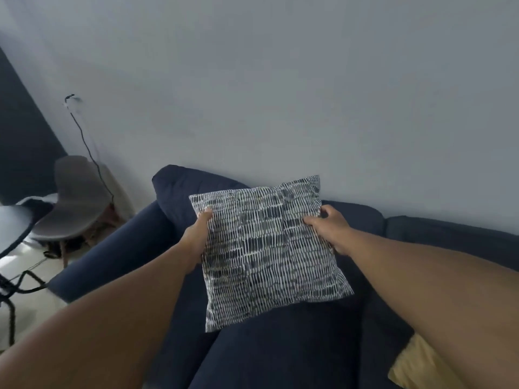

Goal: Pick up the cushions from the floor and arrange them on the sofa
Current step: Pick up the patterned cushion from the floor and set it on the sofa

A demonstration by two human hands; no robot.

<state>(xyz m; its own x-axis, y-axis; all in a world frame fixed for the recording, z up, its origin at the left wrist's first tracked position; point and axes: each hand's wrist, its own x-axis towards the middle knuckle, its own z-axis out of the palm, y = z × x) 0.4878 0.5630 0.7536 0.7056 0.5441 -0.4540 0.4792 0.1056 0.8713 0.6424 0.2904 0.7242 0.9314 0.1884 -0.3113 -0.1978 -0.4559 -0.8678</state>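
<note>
A square cushion [266, 248] with a black-and-white dashed pattern leans against the backrest of the dark blue sofa [280, 355], its lower edge on the seat. My left hand [198, 237] grips its left edge with the thumb on the front. On the cushion's right edge, near the upper corner, my right hand [328, 228] holds the fabric. A yellow cushion [415, 366] lies on the sofa seat at the lower right, partly hidden under my right forearm.
The sofa's left armrest [112, 254] runs toward the lower left. Beyond it stand a grey shell chair [75, 197] and the edge of a round table [14, 228]. A black cable [90, 153] hangs down the pale wall behind the sofa.
</note>
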